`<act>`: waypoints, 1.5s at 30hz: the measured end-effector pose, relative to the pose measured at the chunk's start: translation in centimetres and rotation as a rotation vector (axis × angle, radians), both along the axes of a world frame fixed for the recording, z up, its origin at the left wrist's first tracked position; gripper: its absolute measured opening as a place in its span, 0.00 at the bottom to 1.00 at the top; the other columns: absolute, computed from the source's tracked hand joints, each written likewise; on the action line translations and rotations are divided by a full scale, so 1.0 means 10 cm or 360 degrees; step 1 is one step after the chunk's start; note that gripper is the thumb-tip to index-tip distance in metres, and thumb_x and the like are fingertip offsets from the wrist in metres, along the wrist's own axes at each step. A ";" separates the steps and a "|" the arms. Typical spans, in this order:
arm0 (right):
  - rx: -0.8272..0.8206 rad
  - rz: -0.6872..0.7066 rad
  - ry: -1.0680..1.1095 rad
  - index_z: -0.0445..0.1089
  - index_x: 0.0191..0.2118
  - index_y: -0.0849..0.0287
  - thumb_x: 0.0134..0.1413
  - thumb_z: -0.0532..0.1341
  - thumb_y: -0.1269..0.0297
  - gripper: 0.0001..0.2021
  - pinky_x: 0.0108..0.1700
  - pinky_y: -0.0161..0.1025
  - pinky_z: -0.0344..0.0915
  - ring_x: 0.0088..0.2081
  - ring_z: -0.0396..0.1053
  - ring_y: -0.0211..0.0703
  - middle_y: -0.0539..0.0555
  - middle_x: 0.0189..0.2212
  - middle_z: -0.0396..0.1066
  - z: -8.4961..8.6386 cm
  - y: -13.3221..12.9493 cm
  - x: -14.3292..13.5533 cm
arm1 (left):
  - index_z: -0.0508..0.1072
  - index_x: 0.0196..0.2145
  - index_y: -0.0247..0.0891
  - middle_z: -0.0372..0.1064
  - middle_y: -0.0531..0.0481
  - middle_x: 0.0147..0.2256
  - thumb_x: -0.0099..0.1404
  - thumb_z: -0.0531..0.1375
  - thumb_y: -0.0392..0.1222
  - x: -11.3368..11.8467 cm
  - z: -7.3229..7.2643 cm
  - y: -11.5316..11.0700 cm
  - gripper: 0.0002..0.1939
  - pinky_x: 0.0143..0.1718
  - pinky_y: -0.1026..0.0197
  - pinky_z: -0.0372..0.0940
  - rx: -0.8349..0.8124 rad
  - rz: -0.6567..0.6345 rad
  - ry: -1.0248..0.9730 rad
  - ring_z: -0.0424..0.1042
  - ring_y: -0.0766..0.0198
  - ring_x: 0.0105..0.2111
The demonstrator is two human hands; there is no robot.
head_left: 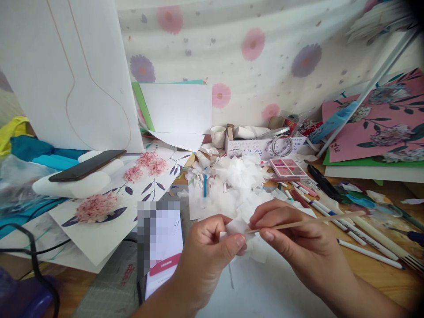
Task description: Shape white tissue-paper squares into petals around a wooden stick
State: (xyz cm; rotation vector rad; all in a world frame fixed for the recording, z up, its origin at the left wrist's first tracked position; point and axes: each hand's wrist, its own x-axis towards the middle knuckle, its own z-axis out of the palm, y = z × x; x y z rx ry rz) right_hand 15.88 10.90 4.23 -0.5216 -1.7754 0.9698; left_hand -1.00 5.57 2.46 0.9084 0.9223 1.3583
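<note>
My left hand (215,243) pinches a small white piece of tissue paper (237,226) between thumb and fingers. A thin wooden stick (308,223) is gripped by my right hand (294,238), its tip touching the paper and its other end pointing to the right. Just behind both hands lies a loose heap of white tissue paper pieces (240,172). Below the hands is a white sheet (245,287).
Left are a lit phone (162,251), a dark phone (88,165) on white rolls, and paper with pink fluffy flowers (96,207). Pens (367,254) and a pink palette (287,168) lie right. Behind stand paper cups (217,137) and a white box (248,148).
</note>
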 end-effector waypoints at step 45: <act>0.0087 0.0207 -0.0032 0.75 0.42 0.46 0.58 0.63 0.68 0.09 0.38 0.39 0.75 0.38 0.75 0.44 0.52 0.34 0.77 0.21 -0.09 0.08 | 0.68 0.30 0.36 0.66 0.54 0.22 0.60 0.66 0.41 0.02 0.04 -0.07 0.10 0.25 0.66 0.51 -0.0227 -0.0405 -0.0564 0.60 0.72 0.21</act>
